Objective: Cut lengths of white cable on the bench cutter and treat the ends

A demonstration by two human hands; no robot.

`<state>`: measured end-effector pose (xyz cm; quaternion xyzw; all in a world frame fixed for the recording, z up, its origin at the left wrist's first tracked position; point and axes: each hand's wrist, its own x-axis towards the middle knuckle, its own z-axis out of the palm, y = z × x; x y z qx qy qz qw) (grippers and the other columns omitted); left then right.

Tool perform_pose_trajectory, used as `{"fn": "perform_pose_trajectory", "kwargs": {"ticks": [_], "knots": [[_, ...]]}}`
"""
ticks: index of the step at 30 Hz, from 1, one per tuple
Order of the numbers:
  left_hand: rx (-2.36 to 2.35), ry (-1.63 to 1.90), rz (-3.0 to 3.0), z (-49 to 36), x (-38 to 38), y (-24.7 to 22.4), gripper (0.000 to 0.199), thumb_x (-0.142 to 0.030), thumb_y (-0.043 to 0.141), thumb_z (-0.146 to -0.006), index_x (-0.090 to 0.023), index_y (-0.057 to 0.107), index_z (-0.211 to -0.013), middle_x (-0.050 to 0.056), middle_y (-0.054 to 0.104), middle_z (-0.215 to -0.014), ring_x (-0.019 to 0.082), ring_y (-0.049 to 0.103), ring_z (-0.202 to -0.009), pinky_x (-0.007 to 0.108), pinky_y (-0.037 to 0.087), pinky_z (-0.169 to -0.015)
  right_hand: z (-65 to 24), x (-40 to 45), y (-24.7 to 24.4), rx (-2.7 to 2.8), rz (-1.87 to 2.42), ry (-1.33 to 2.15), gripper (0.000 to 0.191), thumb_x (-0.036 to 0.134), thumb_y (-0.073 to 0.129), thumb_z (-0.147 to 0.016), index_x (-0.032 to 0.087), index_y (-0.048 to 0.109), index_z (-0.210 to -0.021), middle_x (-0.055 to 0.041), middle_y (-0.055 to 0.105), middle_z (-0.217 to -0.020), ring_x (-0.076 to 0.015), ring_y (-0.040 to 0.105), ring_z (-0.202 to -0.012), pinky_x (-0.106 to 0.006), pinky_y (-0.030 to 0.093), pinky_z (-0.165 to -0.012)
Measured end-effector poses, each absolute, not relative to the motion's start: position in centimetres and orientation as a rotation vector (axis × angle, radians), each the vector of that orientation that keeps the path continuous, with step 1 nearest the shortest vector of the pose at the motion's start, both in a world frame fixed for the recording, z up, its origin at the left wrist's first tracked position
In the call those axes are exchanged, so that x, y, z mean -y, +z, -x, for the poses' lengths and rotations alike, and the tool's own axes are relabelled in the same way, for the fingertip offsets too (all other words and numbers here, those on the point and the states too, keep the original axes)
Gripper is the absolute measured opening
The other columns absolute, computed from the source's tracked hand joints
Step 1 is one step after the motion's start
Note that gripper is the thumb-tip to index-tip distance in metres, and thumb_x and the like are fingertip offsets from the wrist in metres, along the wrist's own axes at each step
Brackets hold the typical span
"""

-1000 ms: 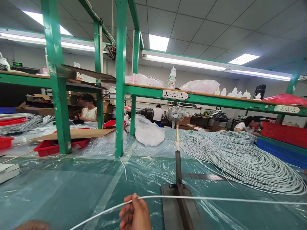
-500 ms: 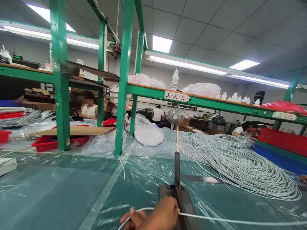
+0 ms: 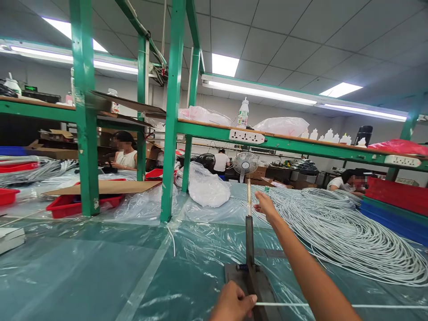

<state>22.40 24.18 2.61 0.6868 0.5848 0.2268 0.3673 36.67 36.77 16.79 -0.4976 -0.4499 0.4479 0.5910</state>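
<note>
My left hand point(image 3: 235, 302) pinches a white cable point(image 3: 284, 304) at the bottom of the view. From those fingers the cable runs right, across the base of a lever cutter point(image 3: 250, 236) and beneath my right forearm. The cutter's lever stands upright, with a worn, pale handle point(image 3: 249, 198) at its top. Just right of that handle is my right hand point(image 3: 265, 206), raised, fingers apart and holding nothing; a small gap shows between it and the handle. My left hand covers the cable's end, so I cannot see it.
A large coil of white cable point(image 3: 354, 240) spreads over the right side of the plastic-covered table point(image 3: 83, 276). Behind my right arm lies a steel ruler point(image 3: 270, 253). A green post point(image 3: 171, 133) and shelf stand ahead. Stacked trays point(image 3: 394, 218) sit at right; co-workers sit beyond.
My right hand has left the cable by the cutter and risen to beside the lever handle. My left hand has shifted right, close to the cutter, holding the cable.
</note>
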Motion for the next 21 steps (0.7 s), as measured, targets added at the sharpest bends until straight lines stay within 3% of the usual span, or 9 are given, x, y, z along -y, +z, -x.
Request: {"fn": "perform_pose_trajectory", "kwargs": {"ticks": [3,8,14,17,19,20,21], "knots": [[-1.592,0.595,-1.685,-22.4,-25.0,1.3,0.028,-0.039,0.06,-0.067,-0.013,0.057,-0.058,-0.004,0.037,-0.048,0.012,0.04,-0.055,0.022,0.025,-0.054,-37.1,-39.7,17.1,0.991,1.161,1.2,0.036,0.038,0.042,-0.083,0.015,0.041,-0.112,-0.0068,0.054,-0.089,-0.0079,0.051,-0.048,-0.023,0.046,-0.048],[-1.639,0.636,-1.584,-22.6,-25.4,0.9,0.027,-0.037,0.066,-0.056,-0.017,0.048,-0.058,0.001,0.052,-0.069,0.017,0.048,-0.069,0.025,0.029,-0.058,-36.2,-40.0,17.2,0.942,1.126,1.32,0.039,0.051,0.033,-0.084,0.015,0.048,-0.087,-0.0018,0.051,-0.067,-0.0072,0.045,-0.042,-0.021,0.044,-0.042],[-1.666,0.624,-1.558,-23.2,-24.2,2.8,0.029,-0.03,0.064,-0.056,-0.017,0.042,-0.042,-0.004,0.042,-0.043,0.012,0.043,-0.052,0.025,0.024,-0.051,-38.7,-34.1,20.0,0.909,0.999,1.421,0.042,0.05,0.026,-0.087,0.017,0.051,-0.08,-0.0013,0.055,-0.067,-0.0057,0.045,-0.041,-0.016,0.042,-0.038],[-1.635,0.644,-1.565,-23.4,-24.1,3.0,0.029,-0.03,0.062,-0.056,-0.017,0.043,-0.04,-0.004,0.043,-0.042,0.01,0.04,-0.047,0.025,0.023,-0.048,-39.8,-27.5,20.5,0.875,1.064,1.458,0.031,0.041,0.041,-0.084,0.016,0.052,-0.068,-0.002,0.057,-0.067,-0.0043,0.043,-0.038,-0.015,0.04,-0.036],[-1.612,0.646,-1.572,-23.4,-24.1,2.9,0.029,-0.03,0.061,-0.057,-0.017,0.043,-0.039,-0.004,0.042,-0.04,0.01,0.039,-0.045,0.025,0.022,-0.047,-40.1,-22.7,19.5,0.842,1.254,1.424,0.014,0.03,0.057,-0.075,0.017,0.056,-0.07,-0.005,0.061,-0.073,-0.0054,0.046,-0.039,-0.016,0.042,-0.038],[-1.612,0.649,-1.576,-23.4,-24.1,2.8,0.029,-0.03,0.061,-0.057,-0.017,0.043,-0.039,-0.004,0.041,-0.04,0.01,0.038,-0.044,0.025,0.022,-0.046,-40.3,-20.5,18.5,0.842,1.337,1.398,0.013,0.026,0.064,-0.068,0.018,0.059,-0.076,-0.0069,0.063,-0.081,-0.0069,0.049,-0.042,-0.017,0.043,-0.039],[-1.613,0.657,-1.583,-23.4,-24.1,2.8,0.029,-0.03,0.061,-0.057,-0.017,0.043,-0.039,-0.005,0.039,-0.04,0.009,0.036,-0.044,0.025,0.021,-0.046,-40.5,-18.4,17.2,0.853,1.384,1.375,0.027,0.026,0.069,-0.06,0.021,0.061,-0.085,-0.0082,0.063,-0.09,-0.0089,0.053,-0.045,-0.019,0.044,-0.04]]}}
